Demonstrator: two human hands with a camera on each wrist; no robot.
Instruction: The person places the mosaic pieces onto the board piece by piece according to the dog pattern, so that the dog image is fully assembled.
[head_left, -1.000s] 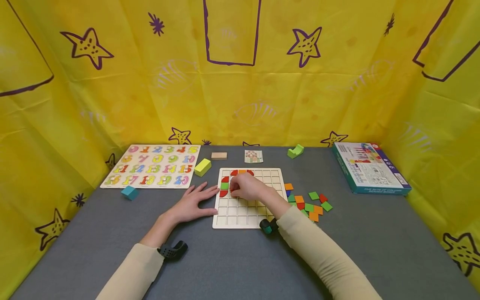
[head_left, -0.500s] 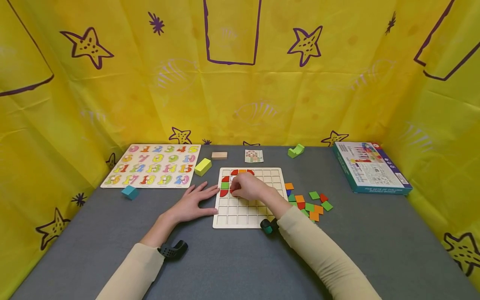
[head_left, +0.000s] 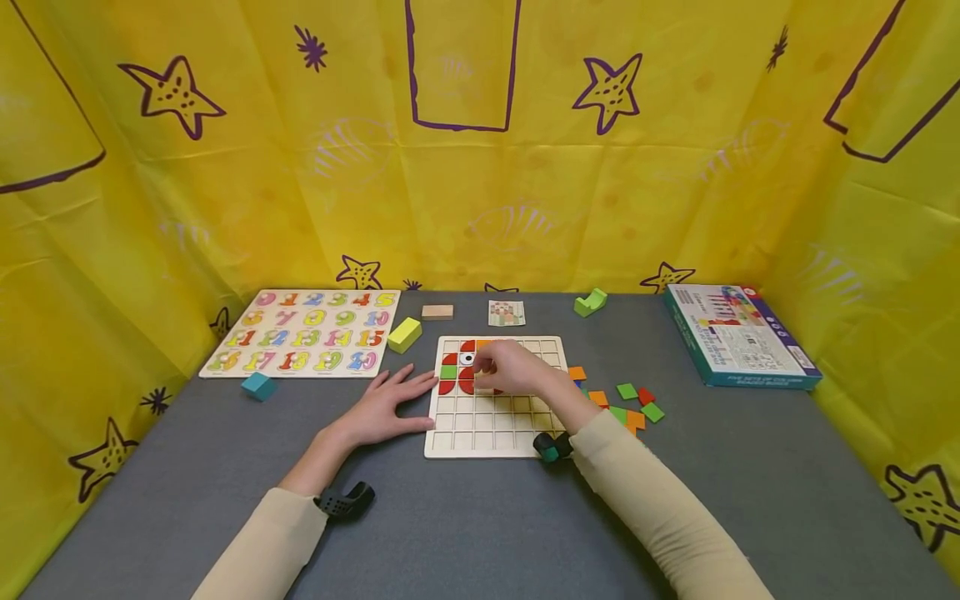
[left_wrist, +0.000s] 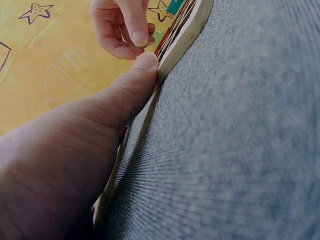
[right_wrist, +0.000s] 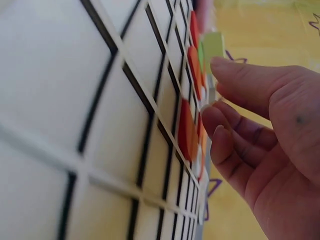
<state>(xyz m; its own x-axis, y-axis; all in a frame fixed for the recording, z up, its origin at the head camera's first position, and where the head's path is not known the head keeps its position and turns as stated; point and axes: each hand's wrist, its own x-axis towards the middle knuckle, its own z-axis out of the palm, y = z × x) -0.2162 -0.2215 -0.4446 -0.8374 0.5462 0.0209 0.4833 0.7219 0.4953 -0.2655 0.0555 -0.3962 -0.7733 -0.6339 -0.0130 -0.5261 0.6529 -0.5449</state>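
Observation:
A light wooden grid board [head_left: 487, 429] lies in the middle of the table. In its upper left cells sit red rounded tiles [head_left: 447, 387], a green square tile [head_left: 448, 372], an orange tile [head_left: 483, 342] and a white tile with an eye [head_left: 467, 359]. My left hand [head_left: 384, 410] lies with fingers spread, its index finger and thumb [left_wrist: 137, 85] touching the board's left edge. Over the tiled cells hovers my right hand [head_left: 513, 368], which hides part of the grid. In the right wrist view its thumb and fingers [right_wrist: 225, 127] are loosely bent and apart, with nothing between them.
Loose coloured tiles [head_left: 627, 392] lie right of the board. Behind it are a picture card [head_left: 507, 313], a wooden block [head_left: 437, 312] and a green curved block [head_left: 591, 302]. A number puzzle [head_left: 315, 374], yellow block [head_left: 405, 335] and blue block [head_left: 258, 386] are left; a box [head_left: 750, 342] is right.
My right hand has lifted slightly and moved right, uncovering the eye tile and a red tile beneath it. My left hand stays in place.

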